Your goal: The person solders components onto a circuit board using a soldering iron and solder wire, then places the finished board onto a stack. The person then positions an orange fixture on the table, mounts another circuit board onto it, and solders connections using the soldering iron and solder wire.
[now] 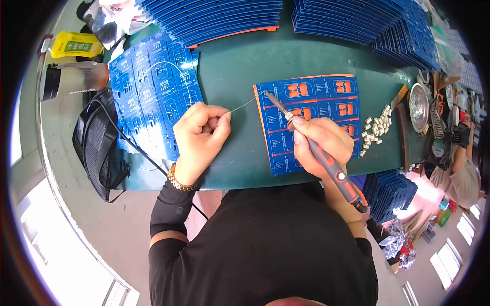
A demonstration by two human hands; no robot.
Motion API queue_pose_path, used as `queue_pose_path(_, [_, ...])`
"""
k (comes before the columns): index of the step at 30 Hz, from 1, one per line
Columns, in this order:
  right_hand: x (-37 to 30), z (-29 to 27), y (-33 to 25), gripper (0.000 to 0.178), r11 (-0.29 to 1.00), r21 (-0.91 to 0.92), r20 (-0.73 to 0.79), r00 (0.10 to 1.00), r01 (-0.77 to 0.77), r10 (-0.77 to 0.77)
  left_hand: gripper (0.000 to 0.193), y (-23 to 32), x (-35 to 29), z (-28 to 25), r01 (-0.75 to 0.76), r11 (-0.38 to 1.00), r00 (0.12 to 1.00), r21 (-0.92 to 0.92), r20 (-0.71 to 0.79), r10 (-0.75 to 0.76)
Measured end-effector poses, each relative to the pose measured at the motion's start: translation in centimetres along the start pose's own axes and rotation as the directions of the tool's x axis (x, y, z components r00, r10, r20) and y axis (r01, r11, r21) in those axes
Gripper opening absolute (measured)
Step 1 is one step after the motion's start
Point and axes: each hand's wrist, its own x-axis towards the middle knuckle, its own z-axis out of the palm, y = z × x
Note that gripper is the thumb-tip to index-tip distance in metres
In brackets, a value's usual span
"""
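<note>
My right hand (326,145) grips a grey and orange soldering iron (333,168) like a pen. The iron's tip rests at the upper left corner of a blue circuit board panel (301,120) with orange showing along its edges and through its cut-outs. My left hand (200,137) is closed, thumb against forefinger, pinching thin solder wire (244,105). From there the wire runs to the iron's tip, and its other side loops up over a second blue board panel (153,97) at the left. Whether the tip touches the board I cannot tell.
Tall stacks of blue boards (214,20) line the far side, with more stacks (352,23) at far right. Small white connectors (376,130) lie right of the panel, near a round metal dish (419,108). A black mesh bag (97,143) and a cable (135,148) sit left.
</note>
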Motion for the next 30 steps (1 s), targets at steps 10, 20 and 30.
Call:
queue_pose_path(10, [0.1, -0.4, 0.2, 0.027, 0.995, -0.002, 0.127, 0.987, -0.1, 0.099, 0.008, 0.0, 0.2, 0.5, 0.029, 0.999, 0.999, 0.014, 0.037, -0.03])
queue_pose_path(20, [-0.4, -0.5, 0.7, 0.028, 0.999, -0.027, 0.147, 0.988, -0.037, 0.041, 0.008, -0.1, 0.2, 1.1, 0.011, 1.0, 0.998, 0.011, 0.063, -0.012])
queue_pose_path(30, [-0.7, 0.2, 0.3, 0.039, 1.0, 0.006, 0.148, 0.989, -0.027, 0.026, 0.01, -0.7, -0.2, 1.1, -0.069, 0.995, 0.995, 0.077, 0.078, 0.063])
